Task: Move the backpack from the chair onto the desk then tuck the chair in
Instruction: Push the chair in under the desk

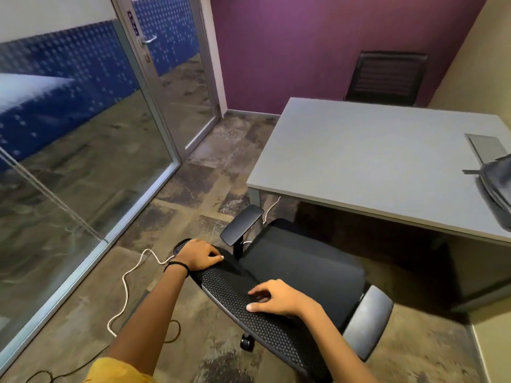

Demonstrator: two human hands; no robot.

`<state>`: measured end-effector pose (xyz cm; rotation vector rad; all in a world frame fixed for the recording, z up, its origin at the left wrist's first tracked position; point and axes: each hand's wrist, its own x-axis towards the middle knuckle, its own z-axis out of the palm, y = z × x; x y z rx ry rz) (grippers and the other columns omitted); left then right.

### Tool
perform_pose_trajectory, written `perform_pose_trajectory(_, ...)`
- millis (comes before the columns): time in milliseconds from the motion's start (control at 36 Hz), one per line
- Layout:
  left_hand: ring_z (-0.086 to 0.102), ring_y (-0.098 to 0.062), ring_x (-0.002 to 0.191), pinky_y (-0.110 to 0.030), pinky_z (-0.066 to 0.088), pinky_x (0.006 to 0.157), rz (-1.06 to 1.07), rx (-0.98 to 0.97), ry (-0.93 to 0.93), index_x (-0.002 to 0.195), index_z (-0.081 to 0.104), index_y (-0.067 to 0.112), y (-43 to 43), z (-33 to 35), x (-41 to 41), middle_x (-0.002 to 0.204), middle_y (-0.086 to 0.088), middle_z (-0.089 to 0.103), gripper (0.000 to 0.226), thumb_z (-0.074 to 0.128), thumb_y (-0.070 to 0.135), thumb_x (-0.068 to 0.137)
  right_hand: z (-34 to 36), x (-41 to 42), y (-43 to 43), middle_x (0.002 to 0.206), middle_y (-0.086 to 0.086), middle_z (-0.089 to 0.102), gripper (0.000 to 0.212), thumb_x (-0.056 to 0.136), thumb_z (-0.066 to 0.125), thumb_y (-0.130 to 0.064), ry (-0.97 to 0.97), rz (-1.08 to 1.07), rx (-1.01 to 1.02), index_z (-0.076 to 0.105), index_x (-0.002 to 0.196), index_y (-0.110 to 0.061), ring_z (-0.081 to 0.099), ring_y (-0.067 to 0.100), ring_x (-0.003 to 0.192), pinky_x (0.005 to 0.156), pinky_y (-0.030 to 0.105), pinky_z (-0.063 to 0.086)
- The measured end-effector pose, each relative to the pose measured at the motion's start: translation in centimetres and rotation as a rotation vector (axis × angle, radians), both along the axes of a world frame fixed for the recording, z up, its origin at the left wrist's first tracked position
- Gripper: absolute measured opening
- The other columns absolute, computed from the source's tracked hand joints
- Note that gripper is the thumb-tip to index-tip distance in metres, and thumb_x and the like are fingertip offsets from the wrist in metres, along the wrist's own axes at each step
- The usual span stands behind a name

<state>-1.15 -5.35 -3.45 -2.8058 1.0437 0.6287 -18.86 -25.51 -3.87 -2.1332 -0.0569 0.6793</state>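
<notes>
A: Where's the backpack (497, 183)?

B: On the desk (373, 161), at the right edge of the view, partly cut off. It lies near the desk's near right side, just beside a grey flap set into the desktop (488, 147).

A: And the hands?

B: Both are on the top edge of the chair (301, 269) back, the black mesh part nearest the camera. The left hand (200, 255) grips the left end of that edge, fingers (214, 257) curled over it toward the seat. The right hand (276, 298) rests further right on the mesh, fingers (258, 293) bent and pressing down, thumb stretched along the edge.

A: So the backpack is away from them?

B: Well apart, far and to the right of the right hand, with the seat and the desk's near edge between.

A: How does the chair stand?

B: Its seat faces the desk, front edge just at the shadow under the desktop, most of it still out on the carpet. The left armrest (243, 225) stands just beyond the left hand. A white cable (127, 283) trails over the floor on the left.
</notes>
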Motion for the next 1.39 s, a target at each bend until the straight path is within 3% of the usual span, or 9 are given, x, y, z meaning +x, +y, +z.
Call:
perform_pose_trajectory(167, 0.062, -0.017, 0.107, -0.034, 0.044, 0.097, -0.049, 0.064, 0.082, 0.114, 0.067, 0.035, -0.5, -0.1, 1.3, 0.118, 0.006, 0.07, 0.04, 0.041, 0.055, 0.092, 0.4, 1.7, -0.9, 0.12, 0.005, 0.065, 0.042, 0.08, 0.07, -0.036, 0.123, -0.016, 0.088, 0.064, 0.117, -0.018, 0.062, 0.013, 0.106, 0.094, 0.03, 0.051)
perform_pose_trajectory(361, 0.06, -0.017, 0.112, -0.034, 0.046, 0.098, -0.028, 0.134, 0.175, 0.117, 0.064, 0.037, -1.3, -0.4, 3.3, 0.125, 0.007, 0.065, 0.036, 0.044, 0.053, 0.092, 0.0, 2.6, -1.2, 0.106, 0.005, 0.069, 0.028, 0.083, 0.069, -0.028, 0.222, -0.094, 0.195, 0.068, 0.109, -0.018, 0.063, 0.012, 0.096, 0.06, 0.019, 0.056)
perform_pose_trajectory(472, 0.057, -0.019, 0.117, -0.035, 0.045, 0.099, -0.059, 0.191, 0.17, 0.123, 0.059, 0.037, -1.7, -0.7, 3.5, 0.129, 0.005, 0.063, 0.038, 0.042, 0.052, 0.093, -0.5, 2.2, -1.3, 0.113, 0.007, 0.068, 0.025, 0.084, 0.066, -0.028, 0.257, -0.171, 0.213, 0.069, 0.108, -0.019, 0.062, 0.017, 0.106, 0.062, 0.018, 0.056)
perform_pose_trajectory(583, 0.056, -0.017, 0.121, -0.035, 0.043, 0.104, -0.075, 0.21, 0.198, 0.126, 0.057, 0.037, -1.6, -1.0, 3.8, 0.133, 0.008, 0.06, 0.041, 0.042, 0.054, 0.092, -0.8, 1.4, -1.0, 0.103, 0.001, 0.068, 0.025, 0.085, 0.065, -0.029, 0.296, -0.258, 0.234, 0.068, 0.109, -0.021, 0.063, 0.005, 0.093, 0.065, 0.018, 0.056)
perform_pose_trajectory(778, 0.045, -0.02, 0.131, -0.028, 0.028, 0.111, -0.116, 0.251, 0.49, 0.135, 0.049, 0.014, -2.8, 0.2, 4.8, 0.145, -0.003, 0.048, 0.043, 0.047, 0.034, 0.097, -1.1, 0.1, -0.7, 0.111, 0.001, 0.07, 0.022, 0.092, 0.055, -0.031, 0.346, -0.462, 0.297, 0.075, 0.088, -0.02, 0.065, 0.008, 0.098, 0.063, 0.015, 0.053)
perform_pose_trajectory(1000, 0.042, -0.016, 0.133, -0.02, 0.024, 0.109, -0.202, 0.246, 0.575, 0.134, 0.052, 0.013, -2.1, 0.2, 5.8, 0.146, 0.0, 0.046, 0.04, 0.047, 0.032, 0.098, -1.6, -3.9, 0.7, 0.104, -0.004, 0.073, 0.021, 0.089, 0.06, -0.03, 0.232, -0.765, 0.352, 0.076, 0.092, -0.016, 0.066, 0.001, 0.09, 0.069, 0.011, 0.049)
perform_pose_trajectory(1111, 0.05, -0.019, 0.125, -0.025, 0.033, 0.104, -0.233, 0.177, 0.519, 0.126, 0.059, 0.013, -1.4, 0.1, 5.8, 0.137, -0.004, 0.055, 0.038, 0.046, 0.034, 0.098, -1.6, -5.2, 1.9, 0.078, -0.003, 0.072, 0.023, 0.087, 0.062, -0.032, 0.147, -0.919, 0.092, 0.077, 0.081, -0.017, 0.063, 0.003, 0.067, 0.059, 0.012, 0.046)
perform_pose_trajectory(1222, 0.057, -0.022, 0.114, -0.032, 0.042, 0.096, -0.246, 0.071, 0.374, 0.115, 0.067, 0.023, 0.1, 0.1, 5.5, 0.126, -0.003, 0.063, 0.041, 0.04, 0.048, 0.096, -1.8, -5.6, 3.0, 0.079, 0.005, 0.073, 0.032, 0.089, 0.056, -0.038, 0.122, -0.936, -0.305, 0.074, 0.076, -0.016, 0.064, 0.016, 0.073, 0.065, 0.026, 0.045)
perform_pose_trajectory(1389, 0.063, -0.02, 0.101, -0.032, 0.045, 0.08, -0.335, -0.199, 0.198, 0.104, 0.069, 0.033, 3.4, -0.7, 5.4, 0.109, 0.002, 0.071, 0.045, 0.03, 0.055, 0.096, -0.6, -6.8, 5.6, 0.056, -0.002, 0.053, 0.044, 0.094, 0.046, -0.04, 0.056, -1.144, -0.615, 0.048, 0.055, -0.019, 0.052, 0.016, 0.057, 0.047, 0.027, 0.032)
